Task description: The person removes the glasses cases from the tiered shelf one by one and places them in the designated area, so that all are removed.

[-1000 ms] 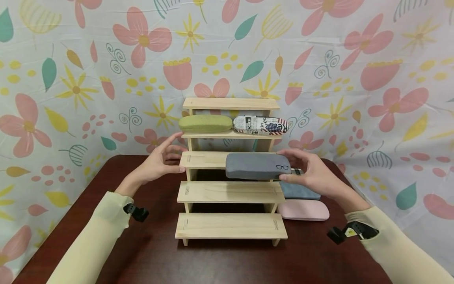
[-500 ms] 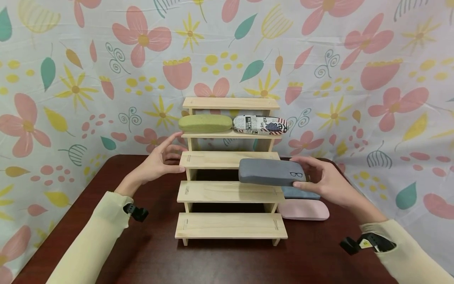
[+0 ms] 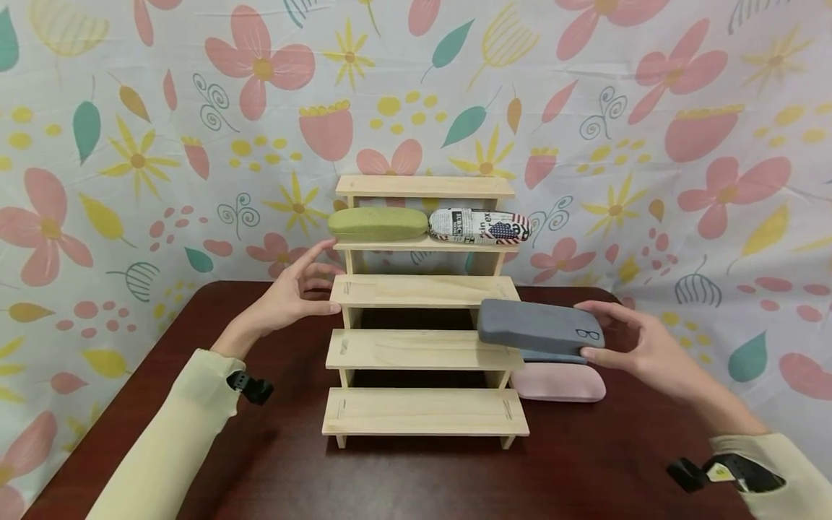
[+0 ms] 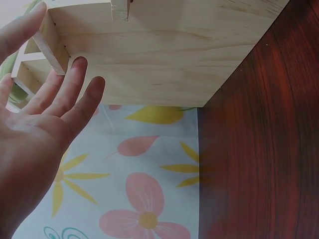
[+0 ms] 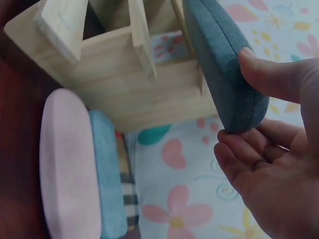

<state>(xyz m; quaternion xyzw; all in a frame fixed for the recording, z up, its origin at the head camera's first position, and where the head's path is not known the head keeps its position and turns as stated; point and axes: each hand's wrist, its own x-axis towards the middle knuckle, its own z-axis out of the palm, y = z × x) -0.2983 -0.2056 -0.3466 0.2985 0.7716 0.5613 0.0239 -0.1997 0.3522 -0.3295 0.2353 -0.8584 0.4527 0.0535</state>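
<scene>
My right hand [image 3: 640, 347] pinches the right end of a grey glasses case [image 3: 539, 325], printed with a small glasses outline. The case is held up in front of the right side of a stepped wooden display rack [image 3: 425, 350]. In the right wrist view the thumb lies on one face of the grey glasses case [image 5: 224, 64], fingers at the other. My left hand [image 3: 292, 292] is at the rack's left side, fingers spread and thumb at a shelf end. The left wrist view shows that hand [image 4: 50, 109] with relaxed fingers by the wooden side panel [image 4: 164, 59].
A green glasses case [image 3: 377, 224] and a newspaper-print case [image 3: 479, 225] lie on the rack's second shelf from the top. Right of the rack, a pink case [image 3: 559, 383], a blue case [image 5: 107, 174] and a checkered one [image 5: 129, 199] lie on the dark table [image 3: 416, 480].
My right hand has carried the grey glasses case right and slightly down, away from the middle shelf toward the cases beside the rack. My left hand has stayed in place.
</scene>
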